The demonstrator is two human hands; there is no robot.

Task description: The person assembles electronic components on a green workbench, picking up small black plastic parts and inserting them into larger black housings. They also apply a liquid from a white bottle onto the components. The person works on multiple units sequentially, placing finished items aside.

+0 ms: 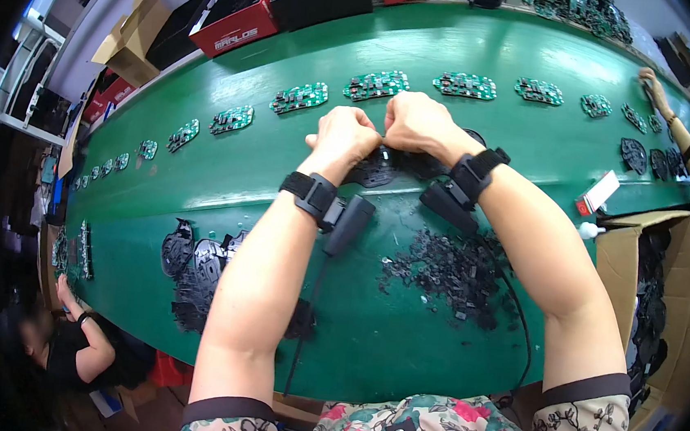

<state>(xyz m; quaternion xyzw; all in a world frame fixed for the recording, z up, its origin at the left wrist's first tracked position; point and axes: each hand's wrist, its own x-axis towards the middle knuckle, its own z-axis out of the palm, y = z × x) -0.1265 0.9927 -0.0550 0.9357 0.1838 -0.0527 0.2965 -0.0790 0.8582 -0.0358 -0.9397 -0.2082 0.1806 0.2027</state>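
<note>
My left hand (345, 139) and my right hand (422, 126) meet over a black molded plastic shell (375, 171) on the green table. Both have their fingers pinched together, with the fingertips nearly touching at the shell's far side. Whatever they pinch is too small or too hidden to make out. Part of another dark piece shows beneath my right hand. Just beyond my knuckles, green circuit boards (376, 85) lie in a long curved row. Each wrist wears a black strap with a dark block and a cable.
Small black plastic parts (454, 276) are heaped right of centre, and black shells (208, 263) lie left. A cardboard box (621, 272) of dark pieces stands at the right edge. Red and black boxes (242, 30) line the back. Co-workers sit at the lower left and far right.
</note>
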